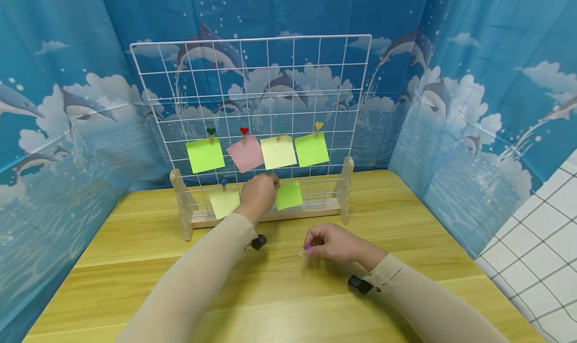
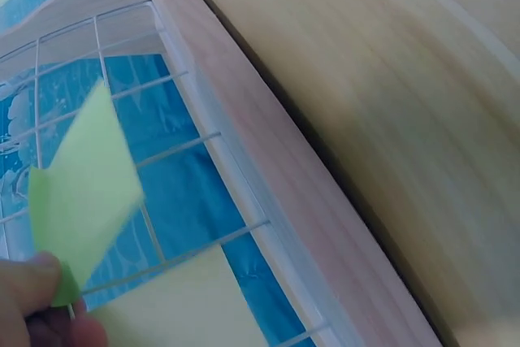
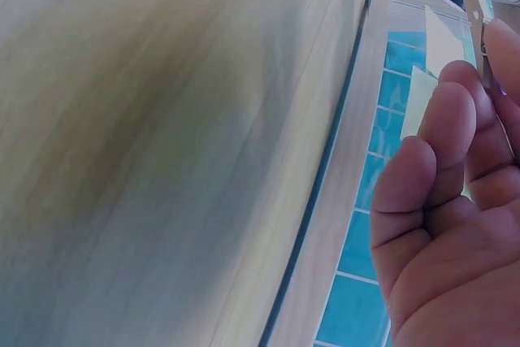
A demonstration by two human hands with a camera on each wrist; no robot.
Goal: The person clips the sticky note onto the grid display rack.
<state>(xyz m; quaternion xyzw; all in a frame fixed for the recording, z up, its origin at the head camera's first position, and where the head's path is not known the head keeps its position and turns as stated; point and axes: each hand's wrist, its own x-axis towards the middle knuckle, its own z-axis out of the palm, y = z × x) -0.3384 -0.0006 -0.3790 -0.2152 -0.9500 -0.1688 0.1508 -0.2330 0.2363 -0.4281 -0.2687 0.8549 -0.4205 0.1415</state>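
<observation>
My left hand (image 1: pixel 260 192) pinches a green sticky note (image 1: pixel 289 196) by its upper corner against the lower part of the white wire grid (image 1: pixel 293 82). In the left wrist view that green note (image 2: pixel 91 180) is bent at the pinched corner, beside a pale yellow note (image 2: pixel 191 306). My right hand (image 1: pixel 335 243), low over the table in front of the stand, pinches a small wooden clothespin (image 3: pixel 478 26) between thumb and fingers. A purple piece (image 1: pixel 308 247) shows on the clothespin in the head view. Part of the left hand's thumb and fingers is hidden in the head view.
Heart-topped clothespins hold a row of notes on the grid: green (image 1: pixel 205 155), pink (image 1: pixel 245 154), pale yellow (image 1: pixel 278 152) and green (image 1: pixel 312 150). Below hangs a pale yellow note (image 1: pixel 224 203) under a blue clip (image 1: pixel 223 183). A wooden stand (image 1: pixel 344 195) carries the grid; dolphin-print curtains surround the table.
</observation>
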